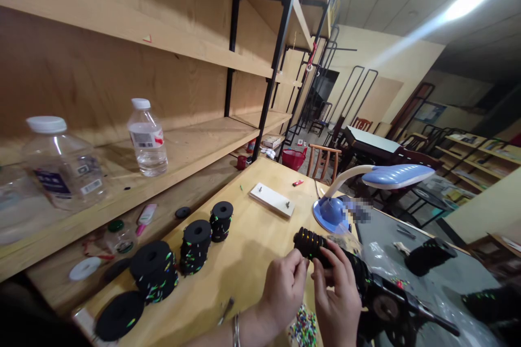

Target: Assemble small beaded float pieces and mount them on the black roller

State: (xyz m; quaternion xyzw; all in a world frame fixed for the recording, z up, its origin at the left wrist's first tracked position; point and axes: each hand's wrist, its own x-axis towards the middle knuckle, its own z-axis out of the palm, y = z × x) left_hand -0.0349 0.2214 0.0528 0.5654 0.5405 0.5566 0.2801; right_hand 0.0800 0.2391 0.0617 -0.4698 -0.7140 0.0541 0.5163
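Note:
A ribbed row of black foam spools, with yellowish bits in its grooves, sits on a dark machine with a crank-like handle. My left hand, with a bracelet at the wrist, is closed in a pinch just below the row's near end. Whatever lies between those fingertips is too small to make out. My right hand curls over the same row, fingers on top and thumb underneath. Beneath the hands lies a pile of small multicoloured beads or pins, partly hidden by them.
Stacks of black foam spools stand along the table's left side. A white board with two bolts and a blue desk lamp are farther back. Wooden shelving with plastic bottles borders the left. More black rolls rest on the grey surface.

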